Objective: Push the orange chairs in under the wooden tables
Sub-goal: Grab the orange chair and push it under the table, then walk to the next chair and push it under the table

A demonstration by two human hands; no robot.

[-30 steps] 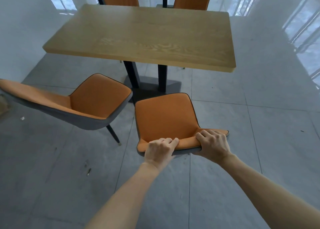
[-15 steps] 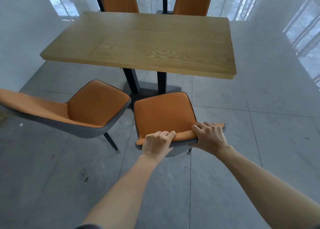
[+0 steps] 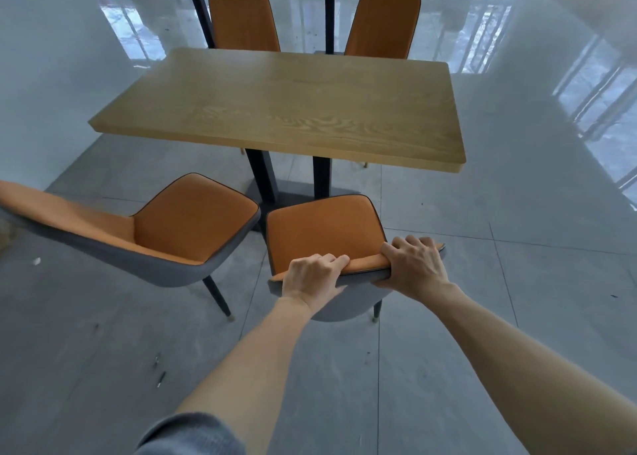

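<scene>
Both hands grip the top edge of an orange chair's backrest: the left hand (image 3: 312,275) curls its fingers over the rim, and the right hand (image 3: 415,266) wraps it the same way. This chair (image 3: 324,230) stands just short of the wooden desk (image 3: 286,109), its seat not yet underneath. A second orange chair (image 3: 193,227) sits angled beside it on the left.

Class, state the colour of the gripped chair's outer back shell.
The chair shell is grey; the head view shows it best.
</scene>
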